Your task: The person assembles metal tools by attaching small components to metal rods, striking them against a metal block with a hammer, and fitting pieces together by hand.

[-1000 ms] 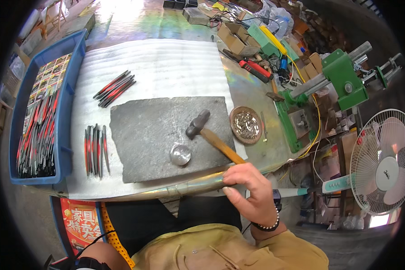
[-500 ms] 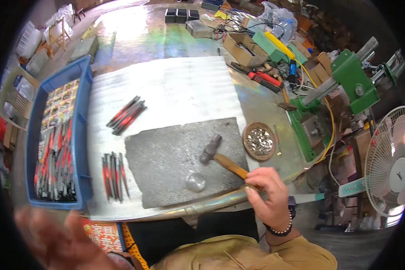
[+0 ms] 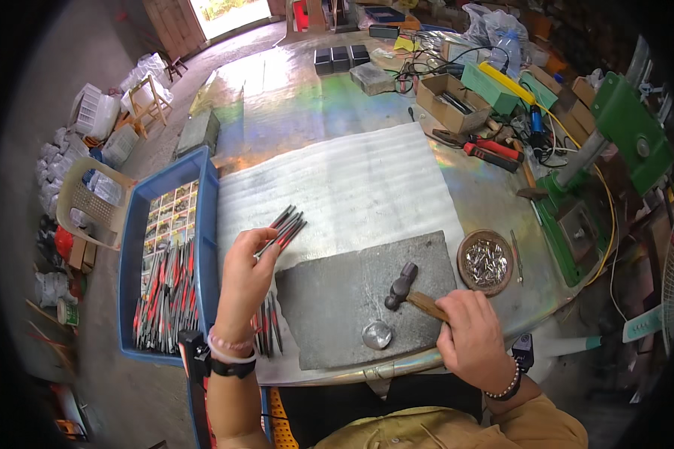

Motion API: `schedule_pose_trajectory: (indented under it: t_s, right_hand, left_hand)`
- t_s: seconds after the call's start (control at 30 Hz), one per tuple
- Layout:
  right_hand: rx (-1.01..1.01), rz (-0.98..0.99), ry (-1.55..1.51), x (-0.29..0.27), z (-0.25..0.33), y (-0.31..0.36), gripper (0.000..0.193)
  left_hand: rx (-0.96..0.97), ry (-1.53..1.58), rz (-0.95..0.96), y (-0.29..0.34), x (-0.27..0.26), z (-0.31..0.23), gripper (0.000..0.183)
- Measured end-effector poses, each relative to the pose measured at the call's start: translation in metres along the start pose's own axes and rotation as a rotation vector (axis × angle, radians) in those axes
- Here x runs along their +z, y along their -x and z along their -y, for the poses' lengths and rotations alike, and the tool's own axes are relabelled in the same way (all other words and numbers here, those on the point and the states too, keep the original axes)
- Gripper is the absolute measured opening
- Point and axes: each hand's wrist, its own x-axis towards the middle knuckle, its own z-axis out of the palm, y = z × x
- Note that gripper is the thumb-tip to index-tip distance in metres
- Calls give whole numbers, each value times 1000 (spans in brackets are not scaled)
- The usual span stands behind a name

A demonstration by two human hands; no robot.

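Observation:
My right hand [image 3: 472,333] is closed around the end of the wooden handle of a hammer [image 3: 403,288], whose dark metal head lies over a grey stone slab [image 3: 329,299]. Near the slab's front edge sits a round, clear, shiny disc [image 3: 377,336]. My left hand [image 3: 247,266] pinches at the near end of a small bunch of slim red-and-black rods [image 3: 288,226] on a white foam sheet [image 3: 352,172]; a silvery tip shows at its fingers. More such rods [image 3: 269,329] lie beside the left wrist, partly hidden by the arm.
At left stands a blue crate [image 3: 211,247] packed with similar rods and gridded cards. A round bowl [image 3: 487,261] of small metal pieces is right of the slab. Farther right are pliers [image 3: 494,150], a second hammer [image 3: 532,192] and a green machine [image 3: 629,135]; a fan [image 3: 670,299] stands beside the table.
My left hand has come up from the lower left to the bunch of rods on the foam. The right hand still grips the hammer, and the whole view has shifted.

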Motion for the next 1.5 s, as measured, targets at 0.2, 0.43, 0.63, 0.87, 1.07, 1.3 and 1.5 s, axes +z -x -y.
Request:
schedule_pose_trajectory:
  t_s: [0.2, 0.43, 0.63, 0.87, 1.07, 1.3, 1.5]
  right_hand:
    - [-21, 61, 7, -3, -6, -8, 41]
    - [-18, 32, 25, -5, -13, -11, 32]
    - [-43, 66, 32, -8, -12, -5, 27]
    - [251, 37, -358, -20, -18, 23, 29]
    - [604, -267, -637, -21, -45, 41, 15]
    - [578, -154, -342, -20, -85, 16, 22]
    - [465, -84, -76, -7, -109, 3, 25]
  left_hand:
    - [73, -395, -134, -36, 31, 45, 17]
    - [-24, -532, -138, -54, 37, 66, 6]
    - [35, -607, -159, -50, 37, 65, 7]
    - [137, -35, -384, -8, 20, 0, 6]
    - [-72, 539, -98, 77, 19, -72, 1]
    - [-320, 735, 52, 141, 12, -75, 12]
    - [-376, 886, 41, 150, 13, -59, 17]
